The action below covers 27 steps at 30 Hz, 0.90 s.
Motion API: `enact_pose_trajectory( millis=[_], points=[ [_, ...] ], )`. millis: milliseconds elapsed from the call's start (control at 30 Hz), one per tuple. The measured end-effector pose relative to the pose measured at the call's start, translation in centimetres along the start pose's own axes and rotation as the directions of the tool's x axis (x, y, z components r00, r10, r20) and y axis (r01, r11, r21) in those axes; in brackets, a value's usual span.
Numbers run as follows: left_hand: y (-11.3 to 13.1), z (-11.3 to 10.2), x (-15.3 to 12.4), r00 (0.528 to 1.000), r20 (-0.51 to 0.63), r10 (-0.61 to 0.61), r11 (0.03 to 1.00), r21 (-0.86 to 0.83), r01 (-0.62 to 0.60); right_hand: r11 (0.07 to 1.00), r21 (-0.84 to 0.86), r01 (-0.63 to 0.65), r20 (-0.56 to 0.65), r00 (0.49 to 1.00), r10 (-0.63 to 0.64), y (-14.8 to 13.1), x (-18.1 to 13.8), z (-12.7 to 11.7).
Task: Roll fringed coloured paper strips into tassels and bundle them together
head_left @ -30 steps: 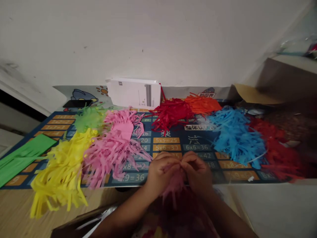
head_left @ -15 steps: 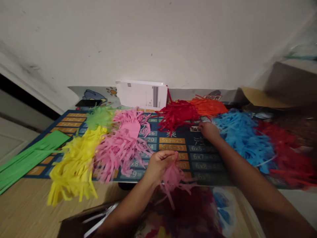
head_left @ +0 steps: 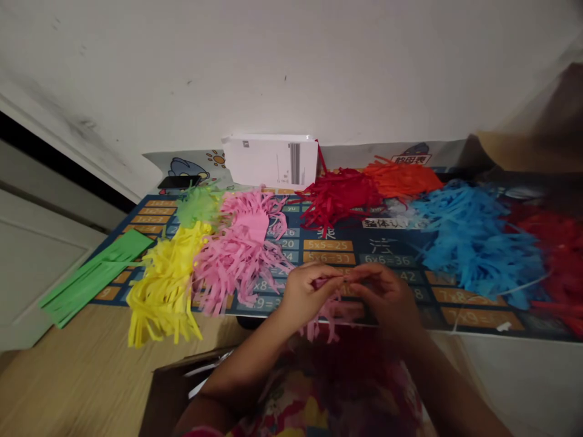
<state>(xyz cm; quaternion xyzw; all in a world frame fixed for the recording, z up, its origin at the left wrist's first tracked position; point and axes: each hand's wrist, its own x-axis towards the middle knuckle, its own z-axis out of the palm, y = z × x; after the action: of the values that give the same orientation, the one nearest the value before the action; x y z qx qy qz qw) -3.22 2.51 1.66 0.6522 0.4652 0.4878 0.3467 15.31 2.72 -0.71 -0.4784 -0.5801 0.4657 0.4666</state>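
My left hand (head_left: pixel 308 295) and my right hand (head_left: pixel 387 299) meet over the near edge of a blue multiplication-table mat (head_left: pixel 392 255). Both pinch the top of a small bundle of pink fringed paper strips (head_left: pixel 325 315), whose ends hang down between the hands. What the right fingertips pinch beyond the bundle's top is too small to make out. A larger pile of pink fringe (head_left: pixel 241 249) lies just to the left of my left hand.
On the mat lie piles of yellow (head_left: pixel 164 291), light green (head_left: pixel 198 203), red (head_left: pixel 339 197), orange (head_left: pixel 403 176) and blue fringe (head_left: pixel 478 243), with more red at the far right. Folded green paper (head_left: pixel 95 276) overhangs the left. A white box (head_left: pixel 273 161) leans on the wall.
My right hand, which had reached out to the mat near the blue pile half a second ago, has come back to the pink bundle held by my left hand.
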Motion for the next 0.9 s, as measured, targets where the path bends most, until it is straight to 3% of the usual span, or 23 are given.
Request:
enact_pose_trajectory(
  millis=[100,300,500,667,800,900],
  points=[
    [0.3,-0.3,0.0,0.994,0.05,0.1,0.99,0.095,-0.105,1.0,0.017,0.008,-0.015,1.0,-0.008,0.2,-0.5,-0.2],
    [0.8,-0.8,0.2,0.957,0.155,0.246,0.937,0.215,-0.276,0.973,-0.184,0.14,0.016,0.99,-0.14,0.4,-0.8,-0.9],
    [0.7,-0.6,0.3,0.923,0.222,0.315,0.883,0.287,-0.371,0.923,-0.304,0.236,0.045,0.971,-0.234,0.1,-0.8,-1.1],
    [0.6,-0.5,0.2,0.92,0.252,0.3,0.863,0.338,-0.374,0.825,-0.385,0.413,0.132,0.91,-0.394,-0.3,-0.9,-1.4],
    [0.9,-0.3,0.0,0.904,0.313,0.291,0.832,0.384,-0.4,0.815,-0.378,0.44,0.14,0.897,-0.419,-0.2,-1.0,-1.3],
    [1.0,0.1,0.0,0.924,0.277,0.263,0.864,0.359,-0.354,0.844,-0.349,0.408,0.104,0.911,-0.398,-0.1,-1.1,-1.1]
  ],
)
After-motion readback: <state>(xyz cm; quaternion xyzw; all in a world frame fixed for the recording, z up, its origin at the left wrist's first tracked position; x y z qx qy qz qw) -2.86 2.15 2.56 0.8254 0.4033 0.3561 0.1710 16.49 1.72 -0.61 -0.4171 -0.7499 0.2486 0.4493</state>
